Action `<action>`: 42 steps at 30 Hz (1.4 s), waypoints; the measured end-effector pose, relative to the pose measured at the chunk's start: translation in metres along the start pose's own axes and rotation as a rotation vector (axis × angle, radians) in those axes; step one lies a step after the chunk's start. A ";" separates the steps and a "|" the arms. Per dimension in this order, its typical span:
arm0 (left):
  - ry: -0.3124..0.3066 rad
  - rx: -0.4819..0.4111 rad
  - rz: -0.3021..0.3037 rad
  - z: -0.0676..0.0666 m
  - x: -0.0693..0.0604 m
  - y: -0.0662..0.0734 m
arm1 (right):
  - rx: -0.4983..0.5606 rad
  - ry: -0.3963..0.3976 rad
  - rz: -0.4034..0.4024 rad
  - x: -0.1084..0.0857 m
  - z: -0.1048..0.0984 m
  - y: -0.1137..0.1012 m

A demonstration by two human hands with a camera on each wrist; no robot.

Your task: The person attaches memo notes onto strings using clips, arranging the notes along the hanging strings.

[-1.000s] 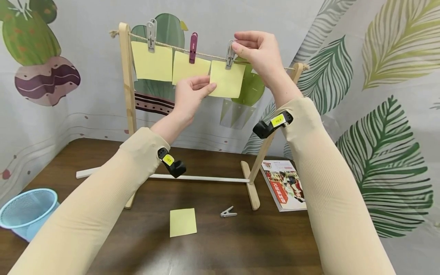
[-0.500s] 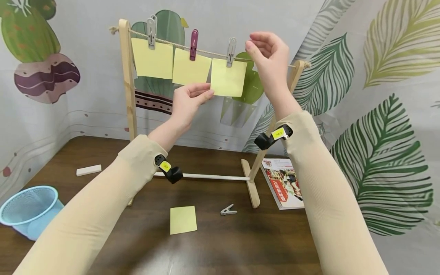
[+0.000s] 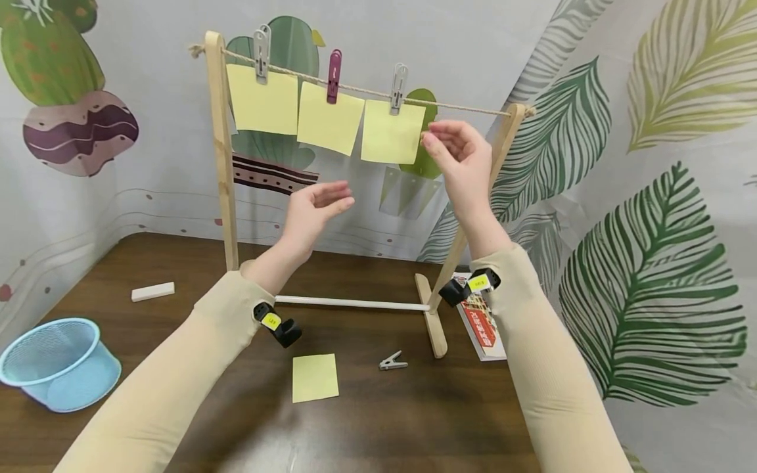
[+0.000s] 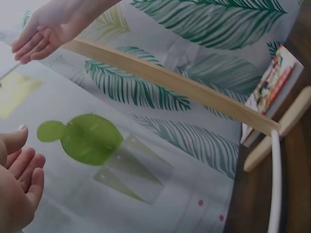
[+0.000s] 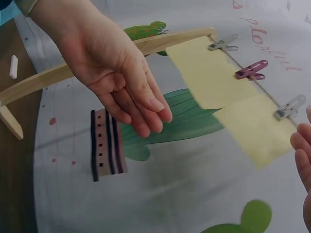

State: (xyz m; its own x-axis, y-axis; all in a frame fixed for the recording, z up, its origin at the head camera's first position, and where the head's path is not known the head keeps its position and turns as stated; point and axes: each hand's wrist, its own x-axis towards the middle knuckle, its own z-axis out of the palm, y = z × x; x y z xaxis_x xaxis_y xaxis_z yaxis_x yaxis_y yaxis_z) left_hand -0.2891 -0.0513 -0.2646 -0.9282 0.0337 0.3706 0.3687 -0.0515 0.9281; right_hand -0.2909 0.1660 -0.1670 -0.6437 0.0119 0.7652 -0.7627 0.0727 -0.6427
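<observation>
Three yellow paper notes hang in a row from a rope (image 3: pixel 461 106): the left note (image 3: pixel 263 98) under a grey clothespin (image 3: pixel 262 54), the middle note (image 3: pixel 330 119) under a purple clothespin (image 3: pixel 334 77), the right note (image 3: pixel 393 135) under another grey clothespin (image 3: pixel 397 92). My left hand (image 3: pixel 310 213) is below the notes, fingers loosely extended and holding nothing. Just beside the right note's right edge is my right hand (image 3: pixel 464 161), its fingers relaxed; the head view shows nothing held. On the table lie a loose yellow note (image 3: pixel 315 378) and a grey clothespin (image 3: pixel 393 361).
Wooden posts, the left post (image 3: pixel 220 144) and right post (image 3: pixel 501 148), carry the rope, with a white bar (image 3: pixel 355 303) low between them. A blue mesh basket (image 3: pixel 83 381) and a white block (image 3: pixel 152 292) are at left. Behind my right wrist lies a book (image 3: pixel 481 332).
My right hand has let go of the right-hand grey clothespin and moved right, then down. The left hand has released the right note and dropped lower. That note hangs by its clothespin.
</observation>
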 end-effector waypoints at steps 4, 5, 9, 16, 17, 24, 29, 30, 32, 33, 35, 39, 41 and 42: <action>-0.062 0.079 -0.036 -0.008 -0.012 -0.018 | -0.004 -0.046 0.043 -0.024 -0.006 0.016; -0.078 0.101 -0.046 -0.010 -0.015 -0.022 | -0.001 -0.054 0.060 -0.031 -0.007 0.021; -0.137 0.166 -0.088 -0.019 -0.026 -0.040 | 0.014 -0.067 0.138 -0.059 -0.015 0.041; -0.246 0.208 -0.165 -0.033 -0.046 -0.073 | 0.048 -0.047 0.260 -0.104 -0.028 0.077; -0.260 0.210 -0.178 -0.034 -0.049 -0.078 | 0.050 -0.051 0.274 -0.111 -0.029 0.081; -0.391 0.247 -0.246 -0.034 -0.072 -0.106 | 0.043 -0.100 0.389 -0.158 -0.035 0.107; -0.453 0.245 -0.305 -0.033 -0.087 -0.121 | 0.036 -0.129 0.495 -0.187 -0.042 0.121; -0.464 0.248 -0.314 -0.033 -0.089 -0.124 | 0.028 -0.137 0.515 -0.191 -0.043 0.122; -0.483 0.247 -0.326 -0.034 -0.095 -0.132 | 0.018 -0.156 0.549 -0.200 -0.046 0.126; -0.494 0.249 -0.331 -0.035 -0.098 -0.136 | 0.011 -0.167 0.561 -0.203 -0.048 0.127; -0.526 0.262 -0.326 -0.036 -0.103 -0.142 | -0.009 -0.197 0.573 -0.210 -0.051 0.130; -0.612 0.307 -0.328 -0.039 -0.110 -0.151 | -0.039 -0.276 0.595 -0.221 -0.056 0.137; -0.651 0.331 -0.332 -0.040 -0.113 -0.153 | -0.057 -0.327 0.610 -0.225 -0.059 0.139; -0.669 0.345 -0.328 -0.040 -0.114 -0.153 | -0.063 -0.354 0.616 -0.226 -0.060 0.141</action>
State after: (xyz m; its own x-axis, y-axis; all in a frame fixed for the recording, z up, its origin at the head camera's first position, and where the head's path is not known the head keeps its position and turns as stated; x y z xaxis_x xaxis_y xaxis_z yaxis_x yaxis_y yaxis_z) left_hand -0.2421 -0.0872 -0.4504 -0.8052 0.5876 -0.0802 0.1796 0.3705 0.9113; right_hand -0.2485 0.2337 -0.4283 -0.9465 -0.2543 0.1986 -0.2554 0.2144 -0.9428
